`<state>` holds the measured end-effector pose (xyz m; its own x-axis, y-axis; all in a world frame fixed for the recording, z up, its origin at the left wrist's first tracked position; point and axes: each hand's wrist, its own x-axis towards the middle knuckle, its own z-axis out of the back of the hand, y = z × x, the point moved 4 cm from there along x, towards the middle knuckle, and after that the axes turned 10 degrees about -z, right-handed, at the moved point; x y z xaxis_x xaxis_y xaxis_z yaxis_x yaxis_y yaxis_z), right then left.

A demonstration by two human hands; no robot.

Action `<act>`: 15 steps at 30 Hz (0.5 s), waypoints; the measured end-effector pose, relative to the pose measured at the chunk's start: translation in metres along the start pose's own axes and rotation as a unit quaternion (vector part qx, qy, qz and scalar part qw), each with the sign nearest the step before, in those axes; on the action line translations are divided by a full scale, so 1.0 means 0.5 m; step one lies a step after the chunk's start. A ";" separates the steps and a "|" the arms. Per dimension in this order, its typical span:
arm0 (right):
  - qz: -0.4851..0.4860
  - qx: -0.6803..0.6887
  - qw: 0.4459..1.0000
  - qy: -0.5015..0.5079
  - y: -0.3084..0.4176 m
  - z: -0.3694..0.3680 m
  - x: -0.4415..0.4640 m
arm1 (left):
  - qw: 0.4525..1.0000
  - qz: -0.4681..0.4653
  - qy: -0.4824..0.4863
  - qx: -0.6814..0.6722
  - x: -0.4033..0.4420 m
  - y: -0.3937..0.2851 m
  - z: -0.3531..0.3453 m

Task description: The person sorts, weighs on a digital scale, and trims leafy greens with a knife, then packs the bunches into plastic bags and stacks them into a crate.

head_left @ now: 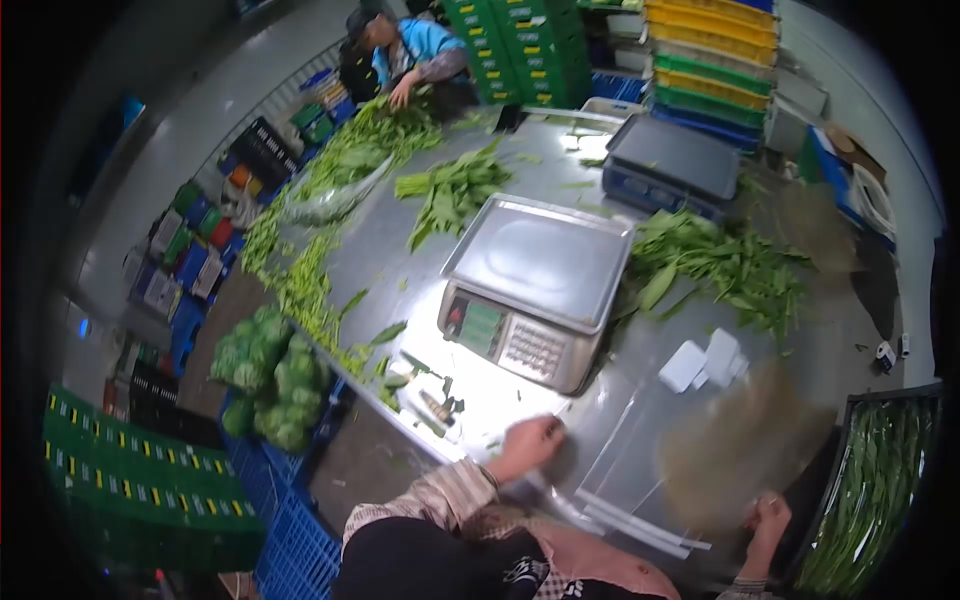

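My left hand [528, 446] is over the table's near edge, below the scale [535, 290], its fingers curled; whether it holds anything is too small to tell. At the lower right, my right hand [768, 518] is closed at the lower edge of a blurred brownish translucent sheet or bag [735, 450]. White paper pieces [700, 362] lie on the metal table [400, 250] above that sheet. The scale's tray holds nothing. Leafy greens [705, 265] lie right of the scale, and a smaller bunch [462, 188] lies behind it.
Another person [420, 55] reaches into piled greens [370, 150] at the far left. A second scale [670, 165] stands behind. Bagged green vegetables [272, 375] sit beside the left edge. A black crate [870, 490] of long greens is at the right.
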<state>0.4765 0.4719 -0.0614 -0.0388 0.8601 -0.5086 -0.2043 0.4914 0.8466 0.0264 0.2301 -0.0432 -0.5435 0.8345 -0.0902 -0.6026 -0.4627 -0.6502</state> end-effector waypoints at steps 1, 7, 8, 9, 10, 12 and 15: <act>0.023 -0.024 0.999 0.032 0.028 -0.019 -0.019 | 0.998 0.008 -0.052 0.017 -0.012 0.057 0.030; 0.226 -0.293 0.929 -0.008 0.122 -0.148 -0.052 | 0.951 0.097 -0.266 0.123 -0.043 0.313 0.249; 0.363 -0.327 0.867 -0.099 0.175 -0.212 -0.110 | 0.940 0.038 -0.279 0.191 -0.028 0.349 0.278; 0.491 -0.351 0.775 -0.187 0.215 -0.273 -0.173 | 0.939 -0.021 -0.277 0.204 -0.015 0.353 0.298; 0.475 -0.340 0.798 -0.149 0.232 -0.323 -0.201 | 0.951 -0.078 -0.236 0.182 0.003 0.354 0.302; 0.437 -0.313 0.840 -0.075 0.241 -0.413 -0.257 | 0.964 -0.163 -0.119 0.173 0.017 0.344 0.284; 0.431 -0.355 0.823 0.109 0.185 -0.595 -0.324 | 0.941 -0.290 0.003 0.174 0.035 0.370 0.262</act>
<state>0.1730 0.3373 0.0526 -0.6264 0.7648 0.1505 -0.5262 -0.5574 0.6423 -0.1712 0.1198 -0.0660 -0.0615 0.9783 0.1979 -0.9522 0.0019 -0.3054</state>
